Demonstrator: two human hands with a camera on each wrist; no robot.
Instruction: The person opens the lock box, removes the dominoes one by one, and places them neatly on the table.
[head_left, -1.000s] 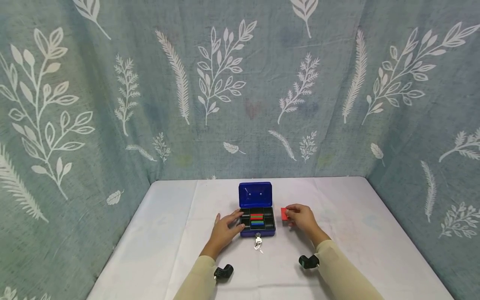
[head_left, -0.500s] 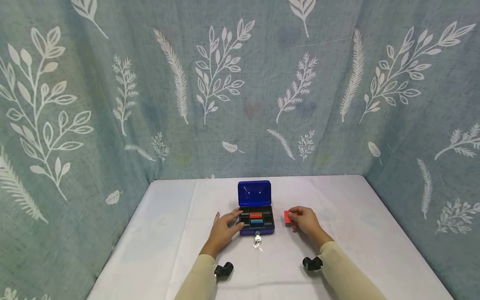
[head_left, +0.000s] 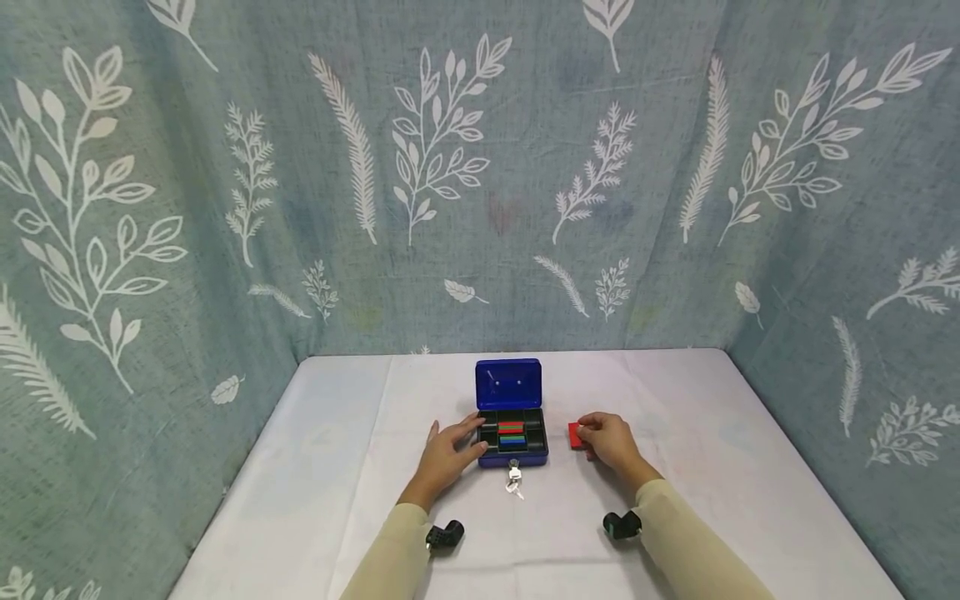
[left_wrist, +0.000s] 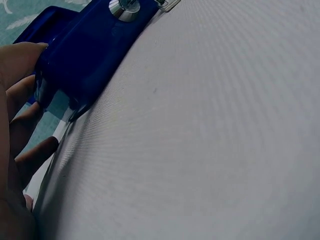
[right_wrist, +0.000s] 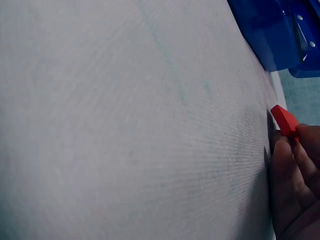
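A blue cash box (head_left: 513, 460) stands with its lid (head_left: 508, 383) raised, showing a black compartment tray (head_left: 534, 420). In the tray's middle column lie red and green blocks (head_left: 511, 427), with blue and green ones (head_left: 513, 440) in front. My left hand (head_left: 444, 460) rests against the box's left side, fingers fairly straight, thumb at the front corner in the left wrist view. To the right of the box, my right hand (head_left: 611, 442) pinches a flat red block (right_wrist: 286, 121) between thumb and fingers, low over the white cloth.
Keys (head_left: 514, 487) hang from the lock at the box's front. The white-covered table (head_left: 360, 450) is bounded by a leaf-patterned curtain (head_left: 480, 183) at the back and sides. Dark wrist cameras (head_left: 446, 535) stick out from both sleeves.
My right hand moved slightly right, away from the box, with the red block, then stayed nearly still. The block now looks darker red and tilted differently. The left hand keeps its place.
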